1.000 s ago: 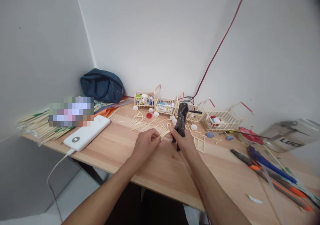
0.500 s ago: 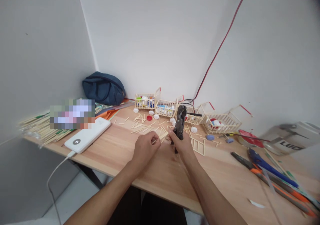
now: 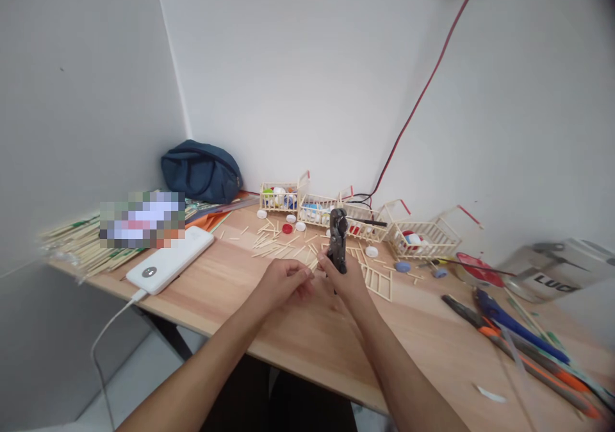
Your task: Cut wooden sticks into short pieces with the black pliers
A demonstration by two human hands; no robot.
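Note:
My left hand is closed in a pinch on a thin wooden stick, mostly hidden by the fingers. Close beside it, my right hand is wrapped round a black hand tool with a rounded head, held upright; its exact kind is unclear. Just beyond the hands lie several loose short wooden sticks. A ladder-like stick frame lies to the right of the tool. Behind stand several small stick-built carts, among them a left cart and a right cart, with bottle caps inside.
A white power bank with a cable and bundled skewers lie left, near a blue pouch. On the right are orange-and-black tools, a blue-handled tool and a clear container. A red-black wire hangs down the wall.
The black tool has shifted slightly left and its head is lower. My left hand has moved a little right, its fingertips closer to my right hand.

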